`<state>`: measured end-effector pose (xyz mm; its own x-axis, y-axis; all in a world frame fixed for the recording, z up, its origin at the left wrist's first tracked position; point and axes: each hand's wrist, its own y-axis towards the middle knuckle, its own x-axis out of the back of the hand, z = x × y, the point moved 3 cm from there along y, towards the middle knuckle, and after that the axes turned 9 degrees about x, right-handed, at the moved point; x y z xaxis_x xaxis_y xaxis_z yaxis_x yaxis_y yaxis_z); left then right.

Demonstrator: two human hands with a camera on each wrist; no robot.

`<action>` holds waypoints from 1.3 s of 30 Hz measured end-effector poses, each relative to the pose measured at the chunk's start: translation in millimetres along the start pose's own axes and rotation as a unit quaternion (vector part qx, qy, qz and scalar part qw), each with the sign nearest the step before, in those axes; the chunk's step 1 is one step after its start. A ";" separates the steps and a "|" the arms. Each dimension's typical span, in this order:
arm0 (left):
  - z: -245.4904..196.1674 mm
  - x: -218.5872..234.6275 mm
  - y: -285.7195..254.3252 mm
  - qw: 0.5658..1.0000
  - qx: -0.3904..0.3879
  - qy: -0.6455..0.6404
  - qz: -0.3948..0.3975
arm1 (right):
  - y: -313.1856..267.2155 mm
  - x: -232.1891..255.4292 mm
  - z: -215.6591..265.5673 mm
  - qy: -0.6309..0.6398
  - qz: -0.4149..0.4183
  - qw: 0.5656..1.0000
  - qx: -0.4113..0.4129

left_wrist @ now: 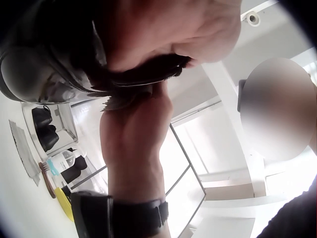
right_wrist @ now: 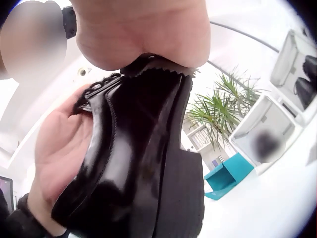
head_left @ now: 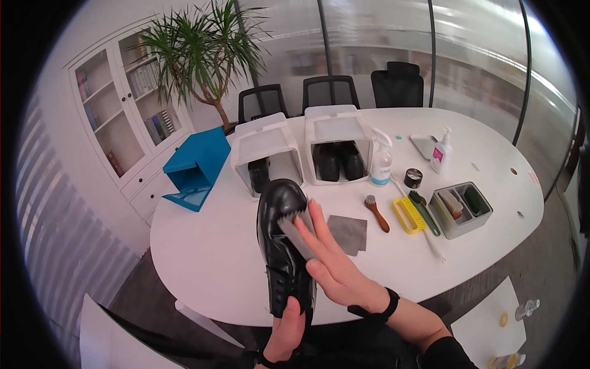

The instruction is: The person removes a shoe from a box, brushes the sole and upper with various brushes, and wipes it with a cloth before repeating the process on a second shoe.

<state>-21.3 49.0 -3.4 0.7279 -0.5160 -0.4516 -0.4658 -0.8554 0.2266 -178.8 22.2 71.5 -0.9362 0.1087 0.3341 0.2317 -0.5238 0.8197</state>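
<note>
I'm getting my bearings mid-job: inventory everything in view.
Table: one, white, centre
Held shoe: one, black, left hand
Cloths: two, grey, right hand and table
Shoe boxes: two, white, far side
Boxed shoes: three visible, black, inside
Open box: one, teal, far left
Spray bottle: one, clear, beside boxes
Pump bottle: one, white, far right
Jar: one, black, near spray bottle
Tray: one, silver, beside pump bottle
Loose brushes: three, brown, yellow, green, right
Stick: one, white, among brushes
Metal case: one, silver, beside brushes
Plant: one, green, behind boxes
Cabinet: one, white, back left
Chairs: three, black, behind table
Side bottles: two, clear, lower right
Hands: two, bare, at the shoe
</note>
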 end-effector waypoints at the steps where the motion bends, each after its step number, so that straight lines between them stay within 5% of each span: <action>1: 8.8 9.4 -0.5 0.999 -0.004 -0.052 0.016 | -9.1 -4.1 -2.1 -0.002 0.028 1.000 -0.013; 4: -3.9 2.9 7.9 0.997 -0.009 -0.081 0.015 | -36.2 -23.5 2.5 0.027 0.055 0.997 -0.043; 10: 5.8 12.5 6.4 0.991 0.108 -0.028 -0.070 | -59.7 -37.0 16.9 -0.130 0.105 0.986 0.005; 12: 5.6 15.2 -3.0 0.995 0.070 0.060 -0.044 | -50.5 -27.9 13.9 -0.119 0.057 0.991 0.037; 14: 0.2 12.8 -10.8 0.973 -0.009 0.232 0.002 | -39.6 -13.1 19.2 -0.147 0.107 0.977 0.111; 16: -15.5 4.5 -12.9 0.993 0.053 0.103 -0.025 | -30.5 -0.5 19.8 -0.177 0.121 0.970 0.117; 18: -31.0 -1.4 -18.5 0.964 0.097 0.247 -0.011 | -23.1 9.1 14.6 -0.284 0.178 0.931 0.143; 22: -39.2 0.7 -6.3 0.934 0.015 0.356 0.030 | -14.7 25.2 7.2 -0.353 0.173 0.904 0.166; 27: -38.1 3.3 -5.4 0.946 0.040 0.320 0.030 | -12.1 33.6 -4.2 -0.437 0.159 0.874 0.144; 31: -30.8 6.1 -7.6 0.946 0.042 0.322 0.010 | -11.6 35.0 -9.1 -0.452 0.138 0.872 0.129; 33: -26.3 7.2 -9.1 0.940 0.048 0.338 0.021 | -3.4 43.9 -12.3 -0.391 0.083 0.915 0.054; 36: -20.0 2.2 -4.6 0.932 0.040 0.359 0.021 | -2.0 49.4 -29.2 -0.277 0.000 0.959 0.057; 39: -8.5 5.1 3.1 0.932 0.017 0.361 0.008 | -8.7 37.5 -37.4 -0.263 -0.014 0.964 0.028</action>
<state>-14.7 43.3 2.3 0.8637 -0.4359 0.2531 -0.4869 -0.8513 0.1954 -225.8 -0.8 59.5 -0.6819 0.5442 0.4887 0.2359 -0.4688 0.8512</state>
